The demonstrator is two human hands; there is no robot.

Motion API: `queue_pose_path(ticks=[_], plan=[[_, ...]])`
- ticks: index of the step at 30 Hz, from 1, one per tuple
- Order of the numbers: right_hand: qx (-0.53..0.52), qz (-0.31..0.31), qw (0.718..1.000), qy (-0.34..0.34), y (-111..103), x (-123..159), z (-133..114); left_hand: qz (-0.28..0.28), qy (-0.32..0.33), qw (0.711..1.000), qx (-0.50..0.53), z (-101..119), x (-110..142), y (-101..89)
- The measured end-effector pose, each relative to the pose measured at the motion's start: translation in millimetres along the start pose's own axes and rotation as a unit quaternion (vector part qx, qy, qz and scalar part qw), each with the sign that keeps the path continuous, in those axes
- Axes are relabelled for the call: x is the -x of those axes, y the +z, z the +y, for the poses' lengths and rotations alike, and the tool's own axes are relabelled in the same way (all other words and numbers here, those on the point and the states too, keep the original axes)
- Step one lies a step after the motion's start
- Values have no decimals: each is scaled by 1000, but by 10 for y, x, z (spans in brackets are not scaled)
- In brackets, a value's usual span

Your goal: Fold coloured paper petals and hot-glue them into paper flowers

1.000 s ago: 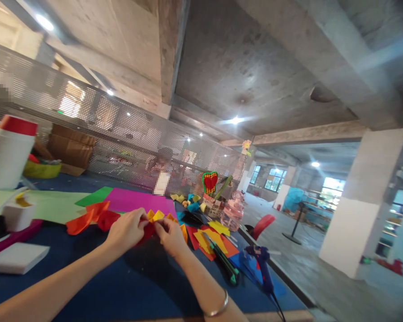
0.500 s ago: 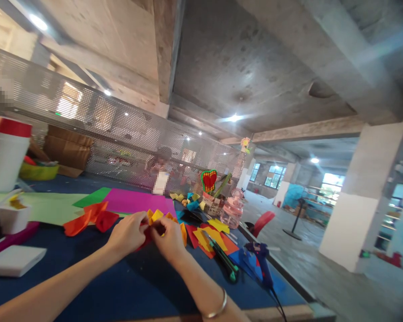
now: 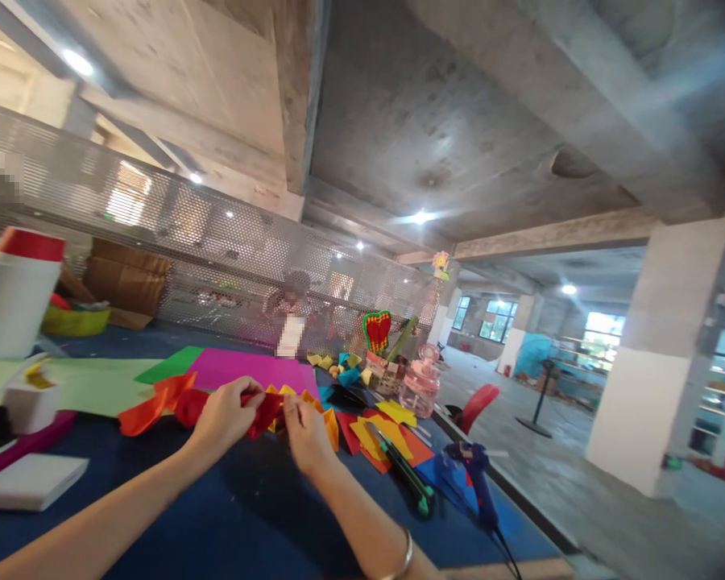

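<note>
Between my two hands is a piece of red paper point(image 3: 267, 413), held up above the dark blue table. My left hand point(image 3: 228, 411) pinches its left side. At its right edge, my right hand point(image 3: 305, 427) has thumb and fingers closed on it. Folded yellow paper pieces point(image 3: 329, 427) lie just behind and beside my hands. Left of them rest a crumpled orange paper piece point(image 3: 151, 409) and a red one point(image 3: 188, 408). My fingers partly cover the held paper, so its exact shape is unclear.
Right of my hands lie yellow and red paper squares point(image 3: 371, 439), a green-black utility knife point(image 3: 402, 467) and a blue glue gun point(image 3: 477, 479). Behind stand a pink jar point(image 3: 421, 385) and a perforated metal screen point(image 3: 229, 266). Purple paper point(image 3: 254, 370) and a white block point(image 3: 30, 482) lie leftward.
My hands have moved slightly apart, and more of the red paper shows between them. The whole view has shifted a little.
</note>
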State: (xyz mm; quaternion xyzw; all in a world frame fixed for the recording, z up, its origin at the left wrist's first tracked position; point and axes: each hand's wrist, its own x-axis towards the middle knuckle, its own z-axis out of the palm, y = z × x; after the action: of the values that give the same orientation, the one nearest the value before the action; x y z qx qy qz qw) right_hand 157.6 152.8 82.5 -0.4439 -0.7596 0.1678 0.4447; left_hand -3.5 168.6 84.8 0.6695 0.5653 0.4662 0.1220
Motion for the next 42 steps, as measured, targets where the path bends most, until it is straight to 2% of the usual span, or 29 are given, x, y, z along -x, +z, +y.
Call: queue_pose_path(ticks=[4, 6, 8, 10, 13, 15, 18, 21, 29, 34, 37, 42], plan=[[-97, -101, 989, 48, 100, 21, 45, 20, 0, 1000, 18, 14, -4, 28], [-134, -122, 982, 57, 124, 22, 71, 22, 13, 999, 25, 17, 6, 57], [-108, -107, 987, 55, 121, 10, 101, 24, 31, 998, 40, 0, 11, 96], [-47, -67, 995, 62, 95, -10, 126, 15, 44, 997, 68, -31, 10, 141], [48, 2, 997, 58, 36, -32, 135, -27, 56, 992, 107, -76, 9, 200], [97, 21, 994, 36, -1, -33, 124, -66, 60, 988, 124, -86, 12, 225], [145, 18, 989, 10, -40, -20, 109, -125, 55, 976, 172, -74, 13, 237], [167, 13, 986, -9, -54, -6, 107, -149, 23, 965, 217, -58, 5, 231], [215, 36, 969, -119, -78, 9, 56, -147, -42, 960, 236, -102, 9, 241], [240, 22, 952, -187, -102, 0, 38, -141, -21, 963, 230, -139, 16, 251], [215, 37, 961, -168, -107, -9, 34, -136, -6, 966, 221, -149, 16, 249], [140, 47, 985, -91, -103, -20, 37, -145, -12, 961, 234, -121, 23, 255]])
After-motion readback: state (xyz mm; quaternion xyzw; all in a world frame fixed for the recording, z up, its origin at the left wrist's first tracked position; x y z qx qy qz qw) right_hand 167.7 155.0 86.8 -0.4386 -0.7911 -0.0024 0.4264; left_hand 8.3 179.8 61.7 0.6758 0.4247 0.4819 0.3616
